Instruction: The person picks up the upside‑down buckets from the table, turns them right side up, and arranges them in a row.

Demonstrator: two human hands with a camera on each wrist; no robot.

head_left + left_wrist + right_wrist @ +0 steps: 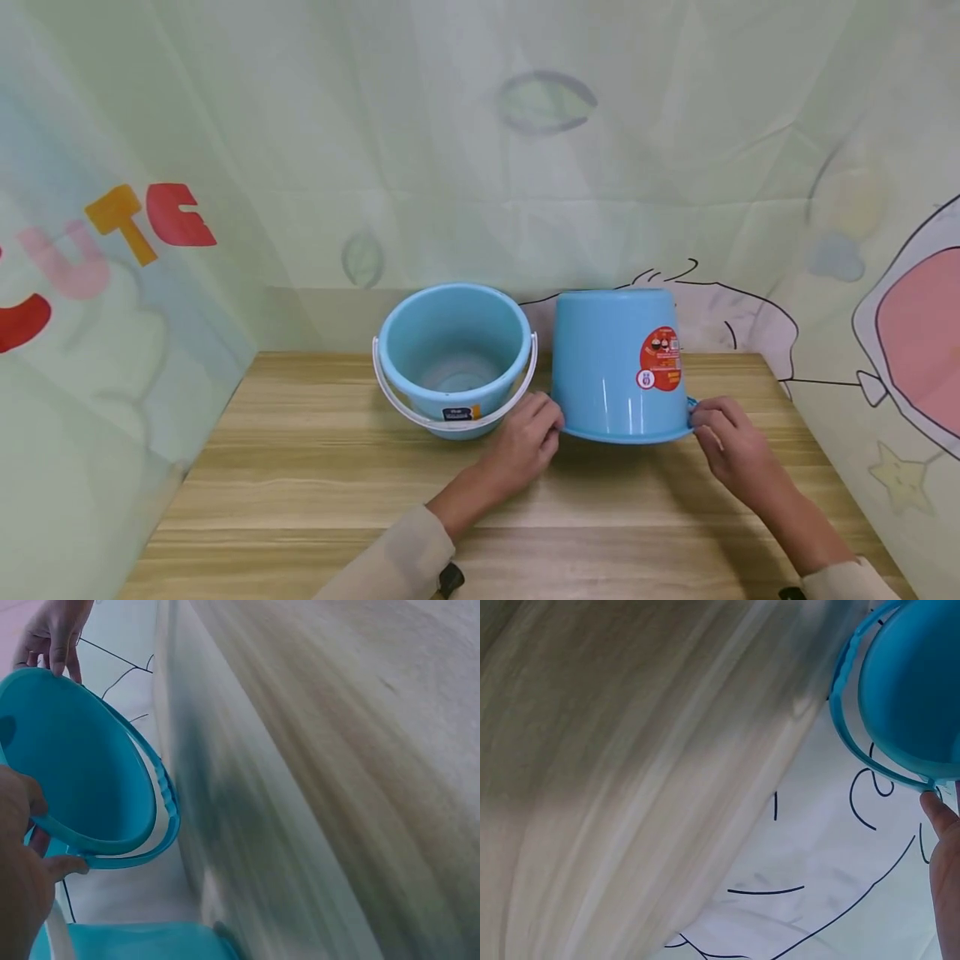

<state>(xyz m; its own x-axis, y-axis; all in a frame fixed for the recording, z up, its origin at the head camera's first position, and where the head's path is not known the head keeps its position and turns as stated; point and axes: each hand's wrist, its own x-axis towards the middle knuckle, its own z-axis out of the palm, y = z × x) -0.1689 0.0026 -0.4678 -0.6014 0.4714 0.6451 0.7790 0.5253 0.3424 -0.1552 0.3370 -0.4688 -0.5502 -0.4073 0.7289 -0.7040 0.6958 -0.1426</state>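
Both hands hold a blue plastic bucket by opposite sides of its rim, its base up and its mouth facing down toward the person. The left hand pinches the rim on the left, and the right hand grips it on the right. A red sticker marks its side. Its blue handle hangs below the mouth in the left wrist view. Just left of the left hand stands a second blue bucket, upright, with a white handle lowered across its front.
The wood-grain table carries the upright bucket near its back edge. Behind and at both sides hangs a printed curtain with letters and cartoon drawings, close to the table's edges.
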